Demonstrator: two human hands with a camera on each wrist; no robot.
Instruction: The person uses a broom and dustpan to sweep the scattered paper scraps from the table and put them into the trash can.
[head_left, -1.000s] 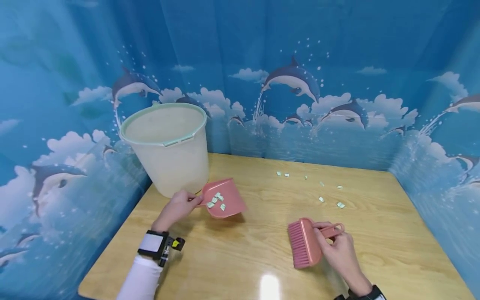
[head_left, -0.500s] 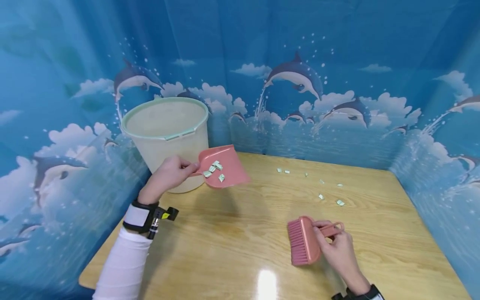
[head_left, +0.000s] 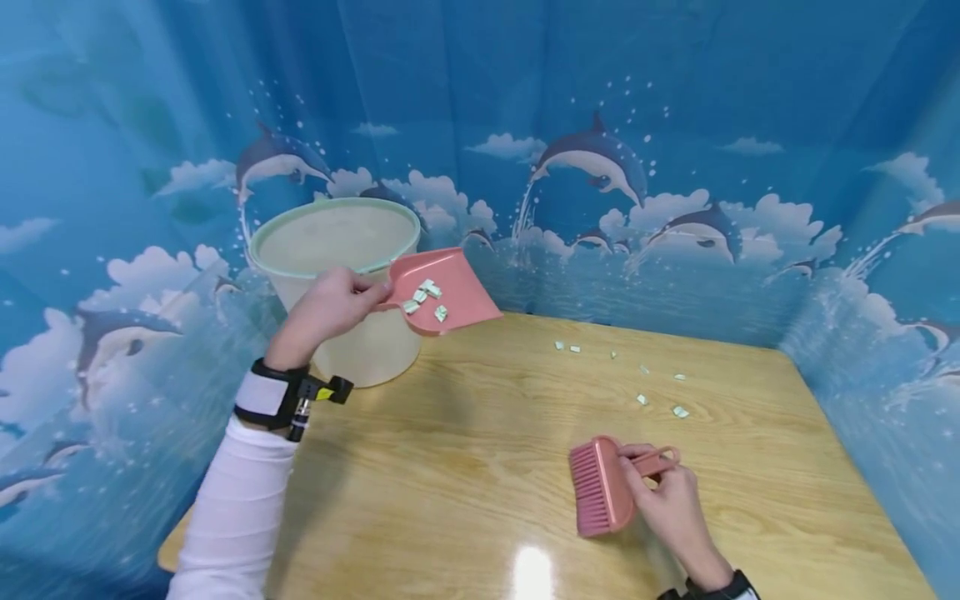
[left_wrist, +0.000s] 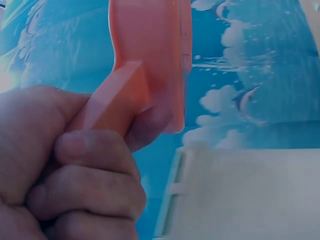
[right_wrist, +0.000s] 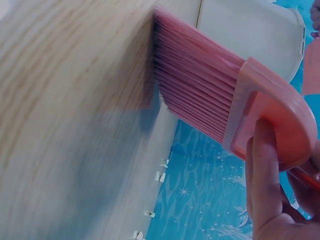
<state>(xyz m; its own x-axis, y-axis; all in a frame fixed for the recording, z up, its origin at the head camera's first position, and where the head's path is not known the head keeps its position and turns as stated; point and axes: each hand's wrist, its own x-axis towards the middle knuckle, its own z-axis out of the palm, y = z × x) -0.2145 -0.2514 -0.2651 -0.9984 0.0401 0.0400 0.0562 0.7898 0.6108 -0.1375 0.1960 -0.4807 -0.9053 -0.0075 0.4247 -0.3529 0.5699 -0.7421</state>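
Observation:
My left hand grips the handle of a pink dustpan, raised in front of the bucket's rim with several pale green paper scraps lying in it. Curled fingers wrap the handle in the left wrist view. A whitish bucket with a mint-green rim stands behind this hand, at the table's back left. Low at the right, my right hand holds a pink hand brush by its handle, bristles facing left. The right wrist view shows the bristles close over the wood.
More pale scraps are scattered over the back right of the wooden table. A blue dolphin-print curtain surrounds the table at the back and both sides.
My left hand has lifted the dustpan from low beside the bucket up to near its rim, the scraps staying in it. The right hand and brush have barely moved.

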